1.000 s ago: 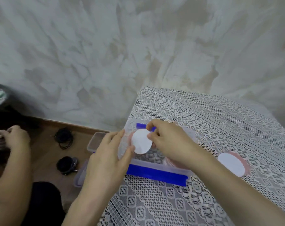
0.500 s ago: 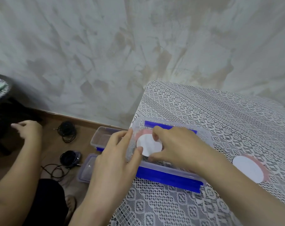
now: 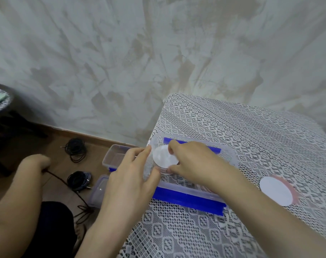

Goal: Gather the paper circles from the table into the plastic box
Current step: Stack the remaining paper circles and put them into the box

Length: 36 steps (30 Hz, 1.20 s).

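Observation:
A clear plastic box [image 3: 231,155] with blue clips sits at the left edge of the lace-covered table [image 3: 251,131]. My right hand [image 3: 193,162] reaches into the box and pinches a stack of white and pink paper circles [image 3: 163,158] at its left end. My left hand [image 3: 132,175] grips the box's left wall, with the thumb on the near rim. Two more circles [image 3: 276,190], a white one on a pink one, lie on the table to the right of the box.
Another person's arm [image 3: 28,175] reaches in at the lower left, over the wooden floor. Two other plastic containers [image 3: 114,157] and coiled black cables [image 3: 76,148] lie on the floor beside the table. A mottled wall rises behind.
My right hand has lowered the circles from above the box down into its left end. The view has shifted left, and my left hand stayed at the box's left wall.

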Tool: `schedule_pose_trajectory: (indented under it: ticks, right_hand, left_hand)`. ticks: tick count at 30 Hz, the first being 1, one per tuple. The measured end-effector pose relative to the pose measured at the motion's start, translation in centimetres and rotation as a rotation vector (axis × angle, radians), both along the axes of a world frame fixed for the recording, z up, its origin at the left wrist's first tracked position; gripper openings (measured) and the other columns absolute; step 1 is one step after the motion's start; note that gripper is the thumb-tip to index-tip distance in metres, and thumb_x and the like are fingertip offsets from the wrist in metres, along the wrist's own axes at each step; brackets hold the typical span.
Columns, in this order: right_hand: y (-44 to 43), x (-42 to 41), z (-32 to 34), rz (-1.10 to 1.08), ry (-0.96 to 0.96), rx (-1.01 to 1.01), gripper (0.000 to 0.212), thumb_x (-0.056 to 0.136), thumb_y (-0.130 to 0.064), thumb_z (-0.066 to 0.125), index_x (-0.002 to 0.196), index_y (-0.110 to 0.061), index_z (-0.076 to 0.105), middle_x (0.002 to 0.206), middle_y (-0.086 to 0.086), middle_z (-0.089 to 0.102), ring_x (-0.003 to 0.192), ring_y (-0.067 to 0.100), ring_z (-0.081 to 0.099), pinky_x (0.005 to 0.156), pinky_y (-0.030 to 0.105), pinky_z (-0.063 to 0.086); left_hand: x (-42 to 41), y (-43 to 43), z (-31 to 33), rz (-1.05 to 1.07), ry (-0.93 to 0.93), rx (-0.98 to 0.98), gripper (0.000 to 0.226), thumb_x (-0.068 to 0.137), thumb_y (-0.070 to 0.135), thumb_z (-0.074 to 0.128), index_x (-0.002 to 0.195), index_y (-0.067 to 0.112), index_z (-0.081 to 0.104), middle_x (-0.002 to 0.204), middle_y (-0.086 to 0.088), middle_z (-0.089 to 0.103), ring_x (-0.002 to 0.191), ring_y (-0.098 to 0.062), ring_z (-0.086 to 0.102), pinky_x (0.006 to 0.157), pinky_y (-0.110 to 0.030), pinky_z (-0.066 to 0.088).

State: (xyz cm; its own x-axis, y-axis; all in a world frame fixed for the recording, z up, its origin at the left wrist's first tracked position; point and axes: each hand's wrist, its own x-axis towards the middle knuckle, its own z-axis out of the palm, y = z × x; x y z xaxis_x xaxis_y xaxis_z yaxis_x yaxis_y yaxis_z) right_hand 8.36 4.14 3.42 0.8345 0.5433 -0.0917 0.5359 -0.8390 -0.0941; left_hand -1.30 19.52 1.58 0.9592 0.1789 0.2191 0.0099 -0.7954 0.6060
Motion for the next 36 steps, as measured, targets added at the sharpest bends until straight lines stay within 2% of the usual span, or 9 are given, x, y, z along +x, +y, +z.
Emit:
schedule_pose_trajectory:
  ticks: [4, 7, 13, 17, 20, 23, 26, 30, 36]
  right_hand:
    - [0.1, -0.6, 0.6, -0.017, 0.008, -0.009, 0.051, 0.094, -0.052, 0.057, 0.129, -0.015, 0.049, 0.110, 0.007, 0.067, 0.101, 0.031, 0.061, 0.071, 0.038, 0.047]
    - [-0.7, -1.6, 1.5, -0.058, -0.081, 0.059, 0.039, 0.097, -0.047, 0.053, 0.127, -0.022, 0.059, 0.111, 0.004, 0.070, 0.104, 0.029, 0.063, 0.076, 0.037, 0.047]
    - [-4.2, -4.4, 3.4, -0.054, -0.301, 0.090, 0.025, 0.103, -0.038, 0.043, 0.116, -0.022, 0.058, 0.096, 0.001, 0.068, 0.090, 0.027, 0.062, 0.069, 0.038, 0.049]
    - [-8.0, -6.1, 3.8, -0.057, -0.354, 0.082, 0.029, 0.104, -0.038, 0.043, 0.126, -0.023, 0.055, 0.110, -0.001, 0.065, 0.101, 0.023, 0.057, 0.078, 0.038, 0.051]
    - [-10.9, -7.1, 3.9, -0.088, -0.345, 0.066, 0.037, 0.104, -0.046, 0.044, 0.133, -0.026, 0.051, 0.120, -0.001, 0.061, 0.109, 0.023, 0.055, 0.086, 0.038, 0.050]
    - [-14.3, -8.2, 3.9, -0.158, -0.339, 0.050, 0.042, 0.103, -0.051, 0.043, 0.136, -0.027, 0.049, 0.126, 0.000, 0.058, 0.114, 0.023, 0.054, 0.090, 0.039, 0.049]
    - [-17.4, -9.0, 3.9, -0.232, -0.322, 0.048, 0.043, 0.103, -0.049, 0.045, 0.138, -0.026, 0.048, 0.127, 0.001, 0.057, 0.117, 0.024, 0.052, 0.091, 0.039, 0.047]
    - [-21.4, -9.6, 2.8, -0.313, -0.304, 0.032, 0.040, 0.105, -0.042, 0.044, 0.141, -0.026, 0.044, 0.131, 0.002, 0.054, 0.120, 0.025, 0.049, 0.089, 0.038, 0.046]
    - [-25.0, -10.2, -2.1, -0.383, -0.219, 0.077, 0.034, 0.104, -0.032, 0.047, 0.138, -0.029, 0.049, 0.128, 0.002, 0.054, 0.115, 0.023, 0.051, 0.086, 0.037, 0.048]
  left_hand:
    - [0.2, 0.1, 0.6, 0.021, 0.038, 0.117, 0.054, 0.094, 0.052, 0.046, 0.145, 0.036, 0.043, 0.136, 0.022, 0.046, 0.104, -0.010, 0.062, 0.077, -0.032, 0.049]
    - [0.7, 0.3, 1.0, 0.031, 0.024, 0.225, 0.049, 0.094, 0.050, 0.050, 0.140, 0.033, 0.050, 0.131, 0.012, 0.055, 0.111, -0.015, 0.059, 0.083, -0.036, 0.051]
    - [1.7, -2.4, 3.2, -0.039, -0.042, 0.373, 0.041, 0.095, 0.042, 0.053, 0.133, 0.028, 0.055, 0.125, 0.003, 0.058, 0.112, -0.022, 0.051, 0.084, -0.037, 0.046]
    - [2.5, -5.0, 3.9, -0.157, -0.069, 0.557, 0.046, 0.095, 0.044, 0.055, 0.133, 0.019, 0.058, 0.120, -0.004, 0.063, 0.106, -0.028, 0.057, 0.085, -0.040, 0.051]
    - [2.8, -7.5, 4.0, -0.210, -0.078, 0.691, 0.048, 0.091, 0.051, 0.054, 0.121, 0.015, 0.065, 0.107, -0.007, 0.067, 0.093, -0.030, 0.060, 0.080, -0.042, 0.052]
    - [2.5, -11.3, 4.5, -0.252, -0.099, 0.680, 0.054, 0.084, 0.051, 0.042, 0.111, 0.014, 0.070, 0.096, -0.007, 0.068, 0.086, -0.030, 0.058, 0.072, -0.043, 0.053]
    - [2.2, -15.1, 4.3, -0.325, -0.117, 0.641, 0.052, 0.093, 0.052, 0.051, 0.129, 0.016, 0.060, 0.115, -0.006, 0.064, 0.103, -0.030, 0.054, 0.086, -0.042, 0.050]
    - [1.8, -19.7, 4.0, -0.404, -0.131, 0.630, 0.055, 0.100, 0.055, 0.040, 0.143, 0.020, 0.045, 0.135, -0.003, 0.054, 0.123, -0.026, 0.045, 0.100, -0.039, 0.041]
    - [1.6, -24.2, -0.6, -0.472, -0.053, 0.588, 0.051, 0.104, 0.045, 0.035, 0.149, 0.021, 0.037, 0.145, -0.002, 0.047, 0.125, -0.023, 0.043, 0.104, -0.034, 0.034]
